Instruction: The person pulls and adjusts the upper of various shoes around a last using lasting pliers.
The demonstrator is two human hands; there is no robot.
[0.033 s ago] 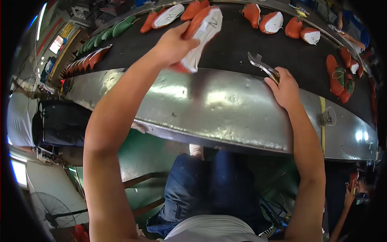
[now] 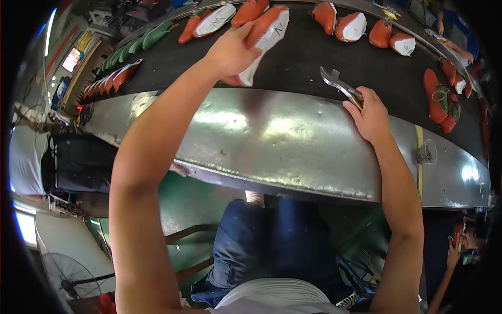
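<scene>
Left grip (image 2: 230, 52) clasps the orange-white shoe (image 2: 264, 36); right grip (image 2: 370, 112) (fist-tight) holds pliers (image 2: 340, 85).

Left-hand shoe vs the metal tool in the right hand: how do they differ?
The shoe is orange and white and soft-looking; the metal tool is bare grey steel. The shoe is far bulkier; the tool is slim with a forked tip. The left hand grips the shoe from above; the right hand holds the tool's handle end. Both lie over the black belt.

Shoe (image 2: 264, 39) on belt (image 2: 308, 68), pliers (image 2: 339, 83) right of it.
</scene>
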